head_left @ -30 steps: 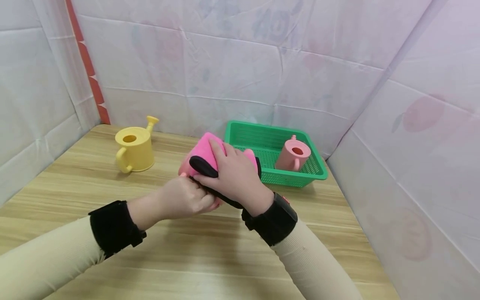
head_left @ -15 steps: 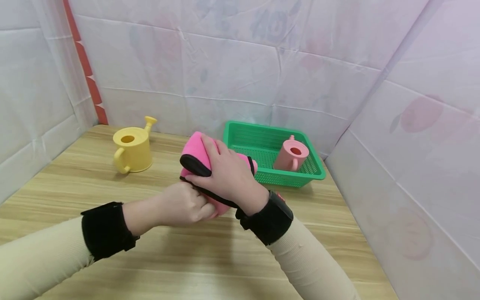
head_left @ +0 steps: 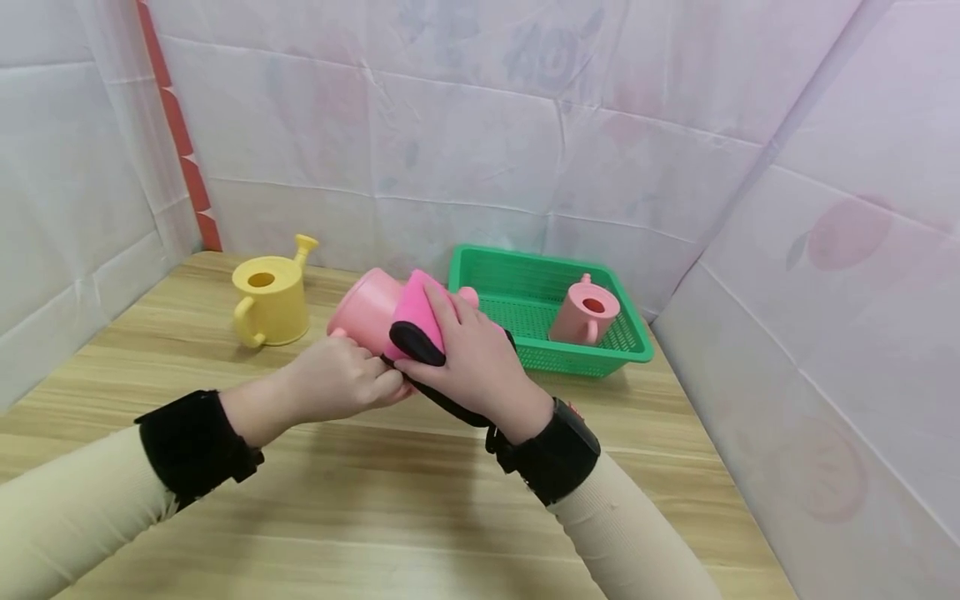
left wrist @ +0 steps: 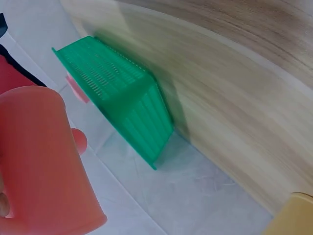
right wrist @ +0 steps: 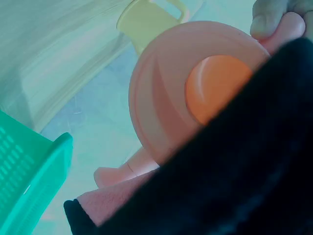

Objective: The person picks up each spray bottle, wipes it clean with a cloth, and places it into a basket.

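A pink watering can [head_left: 369,310] is held tilted above the table, its handle gripped by my left hand [head_left: 330,382]. My right hand [head_left: 476,354] holds a bright pink cloth [head_left: 418,312] with black edging against the can's top end. In the left wrist view the can's smooth side [left wrist: 44,156] fills the left edge, with the cloth [left wrist: 12,76] behind it. The right wrist view shows the can's round top [right wrist: 168,93] with its orange-looking opening, partly covered by the cloth's dark edge, and the spout [right wrist: 127,169] sticking out beside the cloth.
A green basket [head_left: 502,260] stands at the back right of the table [head_left: 375,517], holding a second pink watering can [head_left: 581,312]. At the back left stands a yellow watering can [head_left: 277,304]. Patterned sheets hang behind and at both sides.
The cloth and right hand have moved slightly right, and the left hand up and left. More of the held can's body now shows; earlier the cloth covered most of it.
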The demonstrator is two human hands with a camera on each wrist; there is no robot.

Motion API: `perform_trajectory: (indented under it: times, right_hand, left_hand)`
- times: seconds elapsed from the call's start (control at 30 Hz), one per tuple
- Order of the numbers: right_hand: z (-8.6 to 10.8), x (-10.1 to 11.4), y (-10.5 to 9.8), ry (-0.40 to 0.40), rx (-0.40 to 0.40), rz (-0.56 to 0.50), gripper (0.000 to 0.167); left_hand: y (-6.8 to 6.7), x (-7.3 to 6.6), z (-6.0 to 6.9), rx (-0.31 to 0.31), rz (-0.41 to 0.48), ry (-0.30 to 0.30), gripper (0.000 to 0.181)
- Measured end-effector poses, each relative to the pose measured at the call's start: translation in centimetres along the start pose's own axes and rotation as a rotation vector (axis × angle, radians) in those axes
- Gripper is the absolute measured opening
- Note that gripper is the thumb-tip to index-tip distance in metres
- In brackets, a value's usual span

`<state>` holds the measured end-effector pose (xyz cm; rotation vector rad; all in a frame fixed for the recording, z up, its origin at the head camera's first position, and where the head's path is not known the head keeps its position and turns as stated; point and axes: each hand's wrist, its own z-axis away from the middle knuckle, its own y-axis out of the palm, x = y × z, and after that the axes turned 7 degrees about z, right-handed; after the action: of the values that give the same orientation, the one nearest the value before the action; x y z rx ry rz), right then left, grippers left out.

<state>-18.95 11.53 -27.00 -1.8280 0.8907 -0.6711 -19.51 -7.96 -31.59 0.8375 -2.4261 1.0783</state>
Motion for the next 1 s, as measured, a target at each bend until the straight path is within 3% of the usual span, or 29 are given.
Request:
perform_trajectory:
  times: [0.2, 0.4, 0.57, 0.73, 1.0]
  right_hand:
    - [0.1, -0.1, -0.3, 0.04, 0.053, -0.022, 0.091]
    - [-0.3, 0.2, -0.5, 0.103, 0.112, 0.011, 0.091]
    - [-0.7, 0.8, -0.4, 0.159, 0.194, 0.052, 0.092]
    - [-1.4, 1.2, -0.2, 0.136, 0.192, 0.048, 0.091]
    - [-1.4, 1.5, -0.2, 0.127, 0.178, 0.034, 0.09]
  left_hand:
    - [-0.1, -0.6, -0.8, -0.015, 0.006, 0.006, 0.034]
    - [0.0, -1.0, -1.3, -0.001, 0.029, -0.004, 0.035]
    - [0.5, -1.6, -1.6, -0.004, 0.027, 0.024, 0.033]
    - [1.0, -2.1, -2.1, -0.009, 0.03, 0.058, 0.029]
    - [0.9, -2.1, -2.0, -0.003, 0.054, 0.054, 0.029]
